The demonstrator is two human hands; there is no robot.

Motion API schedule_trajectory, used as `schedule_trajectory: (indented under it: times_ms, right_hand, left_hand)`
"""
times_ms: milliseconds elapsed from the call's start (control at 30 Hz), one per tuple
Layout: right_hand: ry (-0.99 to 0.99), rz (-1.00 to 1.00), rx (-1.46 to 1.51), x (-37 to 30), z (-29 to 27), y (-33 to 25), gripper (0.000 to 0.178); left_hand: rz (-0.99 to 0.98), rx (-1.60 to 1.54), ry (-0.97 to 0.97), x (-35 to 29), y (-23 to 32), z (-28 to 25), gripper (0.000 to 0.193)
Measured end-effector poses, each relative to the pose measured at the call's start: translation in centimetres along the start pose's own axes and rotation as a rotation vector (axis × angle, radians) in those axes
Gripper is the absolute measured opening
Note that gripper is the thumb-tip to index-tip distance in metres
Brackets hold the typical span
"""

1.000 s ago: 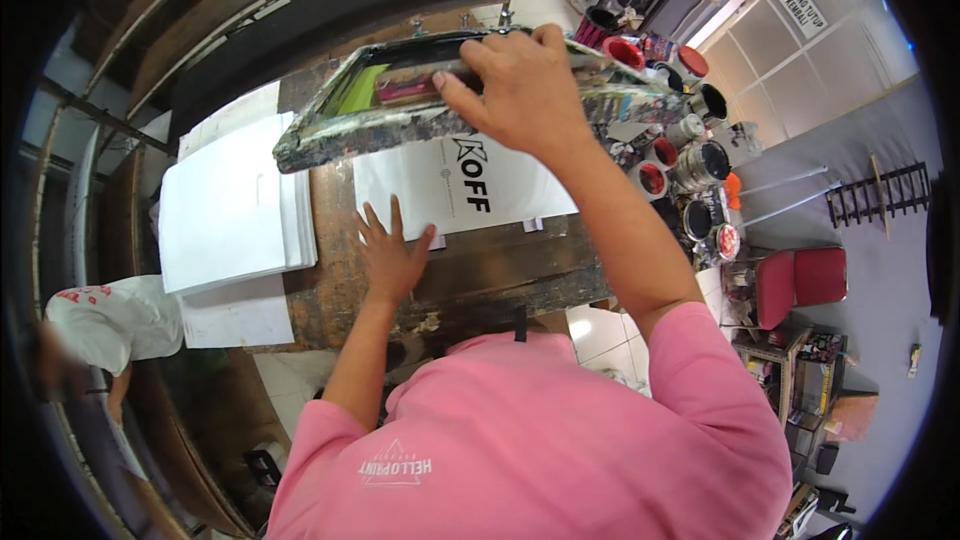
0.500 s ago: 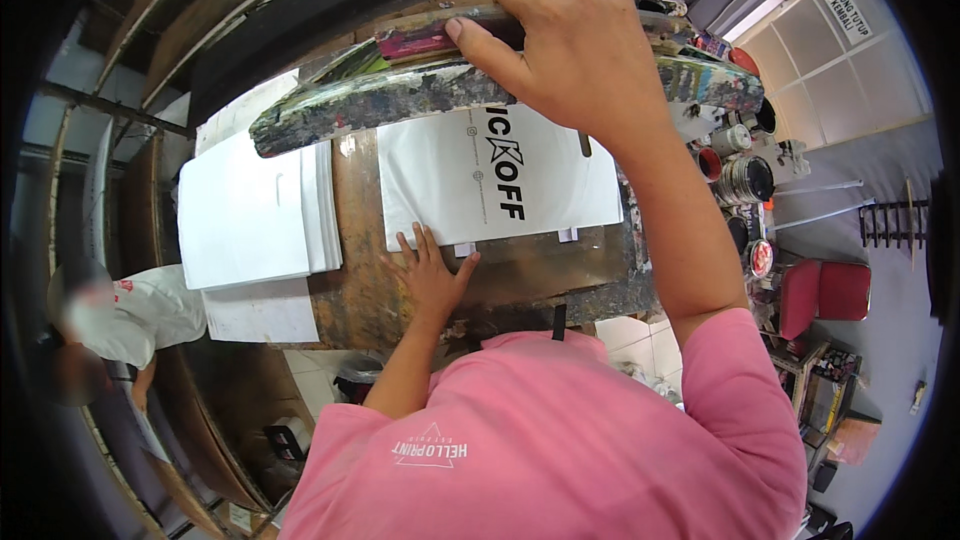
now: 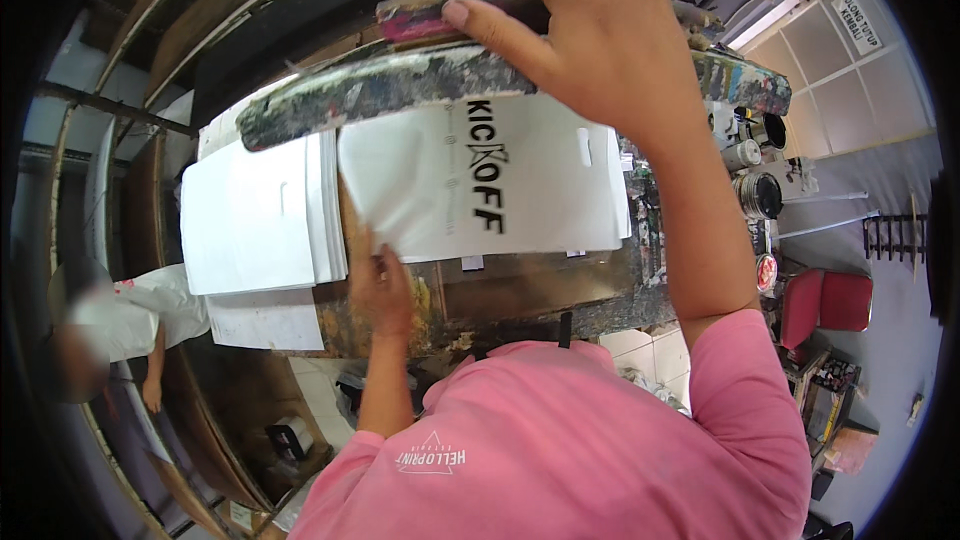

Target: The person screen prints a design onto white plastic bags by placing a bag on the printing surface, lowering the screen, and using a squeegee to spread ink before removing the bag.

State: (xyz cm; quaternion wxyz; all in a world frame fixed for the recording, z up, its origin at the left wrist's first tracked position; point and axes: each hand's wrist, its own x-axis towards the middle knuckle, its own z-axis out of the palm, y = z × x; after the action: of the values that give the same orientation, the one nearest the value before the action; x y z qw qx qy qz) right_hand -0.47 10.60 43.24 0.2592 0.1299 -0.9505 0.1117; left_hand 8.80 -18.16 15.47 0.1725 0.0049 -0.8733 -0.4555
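Observation:
My right hand (image 3: pixel 610 50) grips a paint-crusted screen-printing frame (image 3: pixel 390 90) and holds it raised above the far side of the table. Its thumb lies against a pink-stained bar, perhaps a squeegee (image 3: pixel 415 25); the other fingers curl over the top, partly hidden. Below the frame lies a white bag (image 3: pixel 410 190) with black lettering and an oblong handle slot near its right end. My left hand (image 3: pixel 382 290) is closed at the bag's near left corner, pinching it, and that side is lifted and creased.
A stack of white bags (image 3: pixel 255 210) sits left on the paint-stained table (image 3: pixel 400 325). Small white tabs (image 3: pixel 472 263) show along the bag's near edge. Ink cans (image 3: pixel 757 195) stand at the right, near a red chair (image 3: pixel 845 298). Another person (image 3: pixel 160 315) is beside racks at left.
My left hand has gone from lying spread on the bag's corner to pinching it. The bag has shifted left. My right hand and the frame have moved slightly up and right.

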Motion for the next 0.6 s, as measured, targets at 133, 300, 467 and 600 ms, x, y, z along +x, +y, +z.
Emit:
schedule_trajectory:
  times_ms: [133, 300, 467, 600]
  right_hand:
    - [0.164, -0.061, -0.085, -0.7, 2.5, 1.9, 0.061]
    - [0.130, -0.019, -0.066, -2.1, 2.6, 0.3, 0.061]
    - [0.102, 0.009, -0.059, -2.2, 2.2, -0.6, 0.061]
    - [0.088, 0.044, -0.097, -3.3, 2.1, -0.9, 0.060]
  left_hand:
    - [-0.244, -0.197, 0.128, 0.9, -5.1, -8.2, 0.049]
    - [-0.272, -0.056, 0.318, 2.4, -14.2, -17.6, 0.060]
    - [-0.279, -0.049, 0.434, 4.3, -23.1, -24.3, 0.069]
    - [-0.453, 0.133, 0.352, 6.0, -26.8, -25.8, 0.069]
